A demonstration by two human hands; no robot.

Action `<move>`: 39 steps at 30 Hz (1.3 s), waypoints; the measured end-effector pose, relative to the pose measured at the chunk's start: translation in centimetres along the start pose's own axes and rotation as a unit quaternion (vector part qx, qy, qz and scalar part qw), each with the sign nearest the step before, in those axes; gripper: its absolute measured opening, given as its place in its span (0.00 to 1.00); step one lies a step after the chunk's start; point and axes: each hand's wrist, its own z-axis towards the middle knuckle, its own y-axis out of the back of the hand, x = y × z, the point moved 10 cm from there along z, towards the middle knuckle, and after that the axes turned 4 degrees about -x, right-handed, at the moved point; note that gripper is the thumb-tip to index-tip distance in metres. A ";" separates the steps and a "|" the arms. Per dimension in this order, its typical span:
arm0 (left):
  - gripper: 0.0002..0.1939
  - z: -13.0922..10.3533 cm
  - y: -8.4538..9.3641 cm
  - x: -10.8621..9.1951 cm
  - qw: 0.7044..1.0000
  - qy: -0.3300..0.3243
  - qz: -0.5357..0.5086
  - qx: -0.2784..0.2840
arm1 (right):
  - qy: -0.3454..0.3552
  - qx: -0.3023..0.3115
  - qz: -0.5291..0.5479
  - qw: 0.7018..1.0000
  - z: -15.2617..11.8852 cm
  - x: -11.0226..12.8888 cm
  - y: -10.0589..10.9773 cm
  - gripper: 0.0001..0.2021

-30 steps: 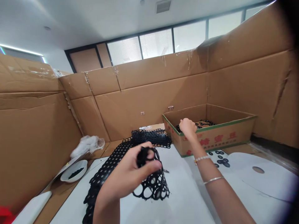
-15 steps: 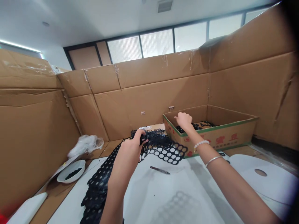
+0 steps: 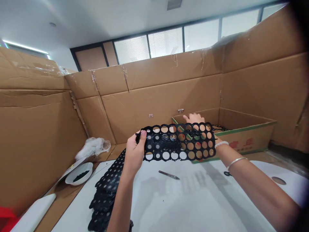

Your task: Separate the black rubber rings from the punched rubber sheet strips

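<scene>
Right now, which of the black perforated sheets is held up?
The sheet pinched in the left hand, stretching in front of the right hand; the layered sheets lie on the white tabletop.

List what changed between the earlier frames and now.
The left hand still grips the black mesh, but has moved farther from the camera; the mesh, hanging down at first, now stretches rightward in front of the right hand. The tool, mostly hidden at first, is in plain view. The right hand stays at the box; the bowl is unmoved.

Black ring-patterned mesh (image 3: 180, 129), red-printed brown box (image 3: 251, 138) with green edging
</scene>
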 end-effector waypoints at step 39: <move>0.14 -4.4 2.5 -5.0 0.969 -0.062 -0.238 -0.017 | 0.165 -0.015 0.653 0.739 -22.0 16.1 11.0 0.17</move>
